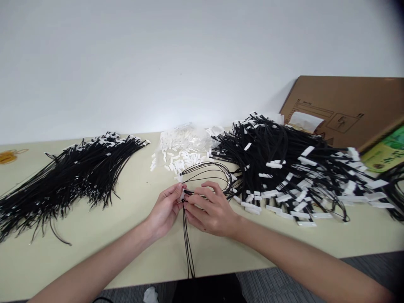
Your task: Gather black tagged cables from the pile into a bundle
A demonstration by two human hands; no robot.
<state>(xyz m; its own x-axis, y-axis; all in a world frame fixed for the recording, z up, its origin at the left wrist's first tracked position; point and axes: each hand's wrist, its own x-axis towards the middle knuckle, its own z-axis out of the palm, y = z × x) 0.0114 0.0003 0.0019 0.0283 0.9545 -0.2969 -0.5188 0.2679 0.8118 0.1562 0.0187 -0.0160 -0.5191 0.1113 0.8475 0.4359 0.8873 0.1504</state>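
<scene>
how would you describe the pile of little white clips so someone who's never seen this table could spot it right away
Start at the cream table against the white wall. Two big heaps of black cords lie on it, one far left, one right. The white clips sit between them, just beyond the left hand and right hand: the only all-white, cordless pile.

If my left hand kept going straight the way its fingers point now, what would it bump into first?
The left hand points right, so it would meet the right hand almost at once; their fingertips already pinch the same black cords. Depth looks shared, though one view cannot confirm it.
</scene>
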